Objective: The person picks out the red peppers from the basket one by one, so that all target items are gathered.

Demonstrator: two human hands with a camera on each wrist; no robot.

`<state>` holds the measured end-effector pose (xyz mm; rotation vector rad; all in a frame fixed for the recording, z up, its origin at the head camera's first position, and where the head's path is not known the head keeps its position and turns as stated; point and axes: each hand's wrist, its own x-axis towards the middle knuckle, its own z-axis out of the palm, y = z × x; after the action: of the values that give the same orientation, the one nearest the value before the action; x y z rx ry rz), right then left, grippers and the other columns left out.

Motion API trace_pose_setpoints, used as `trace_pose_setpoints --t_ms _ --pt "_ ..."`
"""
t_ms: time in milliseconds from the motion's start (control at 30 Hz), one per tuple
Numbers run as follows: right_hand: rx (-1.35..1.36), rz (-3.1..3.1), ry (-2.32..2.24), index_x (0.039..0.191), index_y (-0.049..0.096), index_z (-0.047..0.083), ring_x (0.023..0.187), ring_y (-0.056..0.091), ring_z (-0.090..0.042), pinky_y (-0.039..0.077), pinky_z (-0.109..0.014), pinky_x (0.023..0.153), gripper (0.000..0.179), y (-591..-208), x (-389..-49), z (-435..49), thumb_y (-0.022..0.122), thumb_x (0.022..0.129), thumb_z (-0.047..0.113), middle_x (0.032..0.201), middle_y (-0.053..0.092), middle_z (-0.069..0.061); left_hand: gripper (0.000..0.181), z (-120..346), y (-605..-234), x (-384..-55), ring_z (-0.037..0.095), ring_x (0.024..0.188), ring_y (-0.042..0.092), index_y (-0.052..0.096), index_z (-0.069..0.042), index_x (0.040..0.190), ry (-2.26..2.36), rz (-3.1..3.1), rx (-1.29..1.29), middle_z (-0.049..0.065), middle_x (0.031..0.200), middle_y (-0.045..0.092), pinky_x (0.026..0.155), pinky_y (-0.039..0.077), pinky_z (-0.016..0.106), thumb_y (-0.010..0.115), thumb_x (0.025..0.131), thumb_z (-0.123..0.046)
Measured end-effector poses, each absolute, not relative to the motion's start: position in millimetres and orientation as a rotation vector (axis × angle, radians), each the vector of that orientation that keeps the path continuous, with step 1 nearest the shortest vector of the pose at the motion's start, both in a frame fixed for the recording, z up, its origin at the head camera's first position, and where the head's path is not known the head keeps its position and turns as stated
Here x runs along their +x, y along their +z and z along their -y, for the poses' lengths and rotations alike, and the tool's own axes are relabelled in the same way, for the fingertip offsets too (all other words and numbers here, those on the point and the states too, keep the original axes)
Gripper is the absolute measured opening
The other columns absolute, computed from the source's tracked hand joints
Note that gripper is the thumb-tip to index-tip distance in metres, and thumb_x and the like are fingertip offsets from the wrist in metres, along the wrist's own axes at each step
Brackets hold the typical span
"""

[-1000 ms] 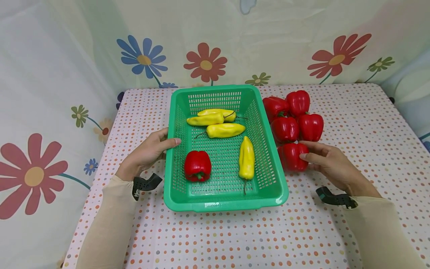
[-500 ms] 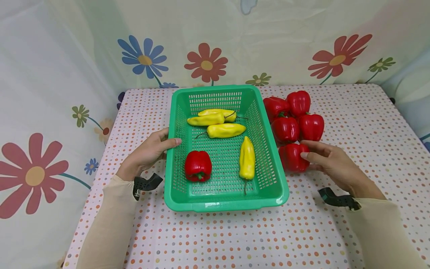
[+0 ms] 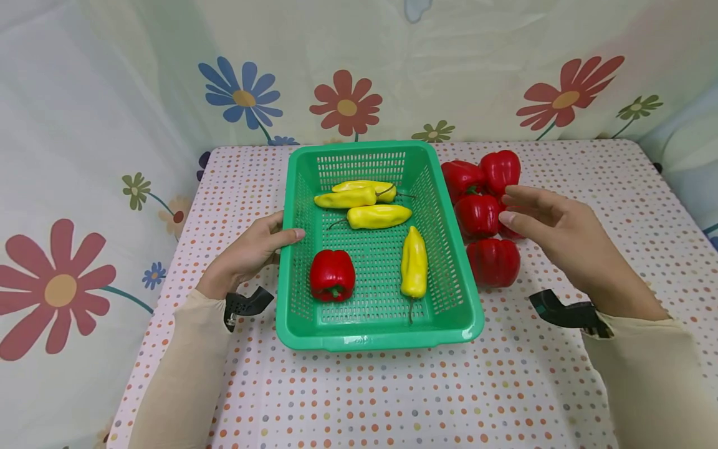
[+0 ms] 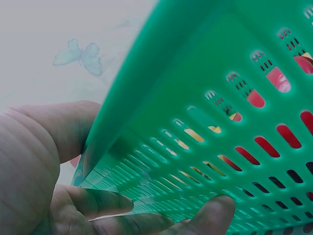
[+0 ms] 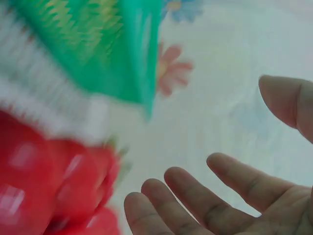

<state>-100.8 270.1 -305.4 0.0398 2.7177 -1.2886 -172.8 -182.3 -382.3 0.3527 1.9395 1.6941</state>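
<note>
A green plastic basket (image 3: 381, 341) stands on the table, and my left hand (image 3: 252, 249) grips its left rim, thumb over the edge and fingers against the slotted outer wall (image 4: 161, 127). Inside lie several yellow peppers (image 3: 379, 216) and one red bell pepper (image 3: 332, 275). Right of the basket sits a cluster of red bell peppers (image 3: 477, 215), with another red bell pepper (image 3: 493, 262) at its near end. My right hand (image 3: 566, 237) hovers over the cluster's right side, fingers spread and holding nothing; it partly hides one pepper. In the right wrist view the peppers (image 5: 73, 186) look blurred.
The dotted tablecloth (image 3: 370, 399) covers the table. A flower-printed curtain (image 3: 471, 75) hangs behind it and along the left side. The basket takes up the middle of the table, with the peppers close against its right wall.
My right hand has let go of the nearest red bell pepper outside the basket and lifted up and away from it. That pepper stays beside the basket. The left hand keeps its grip.
</note>
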Motion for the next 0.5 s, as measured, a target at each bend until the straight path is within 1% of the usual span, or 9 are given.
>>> trace_pose_setpoints --t_ms 33,67,100,133,200,267,333,367,500 --pt "0.006 -2.725 -1.309 0.162 0.039 0.015 0.132 0.055 -0.04 0.056 -0.016 0.085 0.065 -300 -102 -261 0.061 0.105 0.039 0.158 0.047 -0.016 0.059 182 -382 -173 0.038 0.11 0.072 0.033 -0.003 0.16 1.696 -1.937 0.352 0.029 0.145 0.054 0.085 0.064 0.052 0.054 0.108 -0.02" --pt "-0.036 -2.717 -1.334 0.161 0.04 0.014 0.132 0.055 -0.04 0.053 -0.01 0.08 0.064 -295 -105 -251 0.062 0.105 0.037 0.158 0.047 -0.016 0.058 183 -382 -173 0.038 0.11 0.072 0.034 -0.003 0.16 1.697 -1.935 0.349 0.029 0.146 0.054 0.085 0.064 0.051 0.054 0.108 -0.02" --pt "-0.077 -2.695 -1.365 0.16 0.042 0.013 0.132 0.055 -0.039 0.055 -0.011 0.081 0.063 -291 -107 -239 0.064 0.105 0.034 0.157 0.048 -0.015 0.058 183 -382 -173 0.037 0.11 0.072 0.033 -0.002 0.16 1.699 -1.932 0.348 0.029 0.146 0.054 0.085 0.064 0.052 0.054 0.108 -0.02" --pt "-0.118 -2.673 -1.381 0.159 0.043 0.012 0.133 0.055 -0.039 0.058 -0.015 0.083 0.062 -288 -109 -228 0.065 0.104 0.033 0.156 0.049 -0.015 0.059 183 -382 -173 0.037 0.11 0.072 0.033 -0.002 0.16 1.7 -1.93 0.347 0.029 0.146 0.054 0.085 0.064 0.052 0.054 0.108 -0.02" --pt "-0.197 -2.629 -1.365 0.157 0.045 0.011 0.132 0.056 -0.037 0.062 -0.027 0.09 0.062 -284 -115 -207 0.067 0.103 0.032 0.155 0.05 -0.013 0.059 183 -382 -173 0.036 0.109 0.073 0.033 -0.002 0.161 1.701 -1.927 0.346 0.029 0.146 0.054 0.085 0.064 0.052 0.054 0.109 -0.019" --pt "-0.249 -2.549 -1.345 0.157 0.046 0.01 0.129 0.059 -0.037 0.062 -0.041 0.095 0.063 -284 -123 -188 0.068 0.102 0.033 0.155 0.05 -0.012 0.059 182 -382 -173 0.035 0.108 0.073 0.032 -0.002 0.161 1.701 -1.926 0.348 0.029 0.145 0.055 0.084 0.064 0.052 0.054 0.109 -0.019" --pt "-0.276 -2.468 -1.314 0.156 0.046 0.011 0.128 0.058 -0.034 0.06 -0.051 0.099 0.064 -287 -131 -171 0.069 0.101 0.034 0.153 0.051 -0.012 0.058 182 -382 -173 0.035 0.108 0.073 0.033 -0.002 0.16 1.702 -1.927 0.349 0.029 0.145 0.055 0.084 0.064 0.052 0.054 0.109 -0.019" --pt "-0.284 -2.415 -1.311 0.156 0.046 0.01 0.128 0.058 -0.035 0.059 -0.052 0.099 0.064 -290 -136 -163 0.069 0.101 0.034 0.152 0.051 -0.012 0.058 182 -382 -173 0.035 0.109 0.073 0.033 -0.002 0.16 1.703 -1.927 0.35 0.029 0.145 0.055 0.084 0.064 0.052 0.054 0.108 -0.019" --pt "-0.287 -2.209 -1.316 0.155 0.045 0.008 0.131 0.055 -0.037 0.061 -0.052 0.096 0.063 -305 -150 -138 0.068 0.101 0.031 0.145 0.054 -0.014 0.057 183 -382 -173 0.038 0.111 0.072 0.034 -0.001 0.159 1.703 -1.925 0.352 0.03 0.145 0.054 0.085 0.064 0.053 0.054 0.108 -0.018"
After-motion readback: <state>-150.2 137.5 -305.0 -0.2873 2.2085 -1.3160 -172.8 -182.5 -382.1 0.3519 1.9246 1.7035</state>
